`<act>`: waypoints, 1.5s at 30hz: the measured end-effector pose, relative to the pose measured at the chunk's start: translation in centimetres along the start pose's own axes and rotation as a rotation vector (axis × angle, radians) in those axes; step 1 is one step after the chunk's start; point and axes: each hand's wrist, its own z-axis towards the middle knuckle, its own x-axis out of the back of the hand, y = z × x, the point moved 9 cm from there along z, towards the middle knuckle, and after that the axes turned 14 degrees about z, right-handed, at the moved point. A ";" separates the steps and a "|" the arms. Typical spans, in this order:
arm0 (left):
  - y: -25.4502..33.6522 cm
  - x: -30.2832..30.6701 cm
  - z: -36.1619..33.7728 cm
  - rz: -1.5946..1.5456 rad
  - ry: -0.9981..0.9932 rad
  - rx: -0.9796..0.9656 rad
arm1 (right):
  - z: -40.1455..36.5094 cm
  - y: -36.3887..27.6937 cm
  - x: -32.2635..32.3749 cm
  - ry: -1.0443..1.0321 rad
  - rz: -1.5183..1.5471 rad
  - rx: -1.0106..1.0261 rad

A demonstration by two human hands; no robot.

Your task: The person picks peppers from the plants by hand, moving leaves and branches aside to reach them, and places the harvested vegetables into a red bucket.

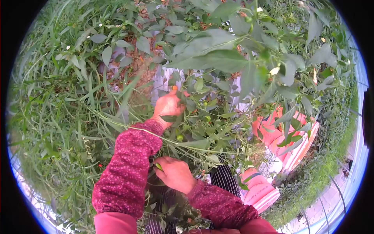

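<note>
My left hand reaches forward into a leafy pepper plant, its fingers curled in among the leaves. A bit of orange shows at its fingertips; what it grips there I cannot make out. Closer to my body, my right hand is closed, with a small green pepper between thumb and fingers. A round green fruit hangs among the stems between the two hands. Long thin stems cross over my left wrist area toward the right.
Tall grass grows thickly on the left. Large leaves with a white flower overhang the upper right. Pink shoes and striped trousers show at lower right. Pale sheeting covers ground beneath the plants.
</note>
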 end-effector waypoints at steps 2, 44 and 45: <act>-0.1 0.0 0.1 0.038 -0.017 -0.005 | 0.0 0.2 -0.2 0.021 0.000 -0.020; 9.3 15.3 -2.6 1.327 -0.590 0.046 | -33.4 13.0 39.1 1.155 1.840 0.233; 7.6 16.5 -2.6 1.481 -0.619 0.090 | -34.9 14.3 41.2 1.263 1.745 0.226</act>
